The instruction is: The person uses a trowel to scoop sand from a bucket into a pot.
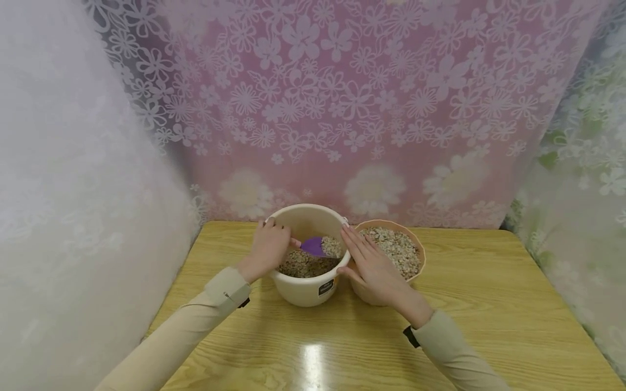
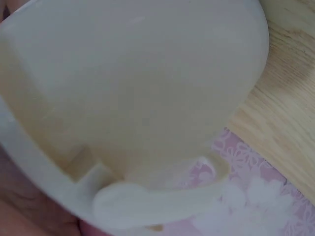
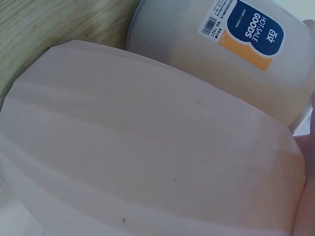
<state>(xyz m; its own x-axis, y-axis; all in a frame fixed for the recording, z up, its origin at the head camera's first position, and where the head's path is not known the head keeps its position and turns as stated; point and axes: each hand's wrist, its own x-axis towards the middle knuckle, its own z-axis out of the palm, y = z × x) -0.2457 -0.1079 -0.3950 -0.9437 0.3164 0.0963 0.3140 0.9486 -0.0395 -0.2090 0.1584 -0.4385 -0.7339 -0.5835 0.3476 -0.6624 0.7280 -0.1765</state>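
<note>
My left hand [image 1: 270,247] grips the pink handle of a purple scoop [image 1: 313,246] over the left side of a cream bucket [image 1: 303,285]. Pale flakes lie on the scoop's blade, and more flakes [image 1: 300,264] cover the bucket's bottom. Between the bucket and a peach fluted bowl [image 1: 421,260] is my right hand [image 1: 375,271], its fingers straight, touching the bucket's right rim. In the left wrist view the bucket's outer wall [image 2: 138,88] fills most of the picture; the scoop is hidden there. The right wrist view shows the bowl's outer side [image 3: 147,132] beside the bucket.
Pale flakes [image 1: 393,250] fill the bowl nearly to its rim. Both containers stand near the back edge of a wooden table [image 1: 464,304]. Floral curtains [image 1: 342,108] hang behind and at the sides. A label [image 3: 256,34] is stuck on the bucket.
</note>
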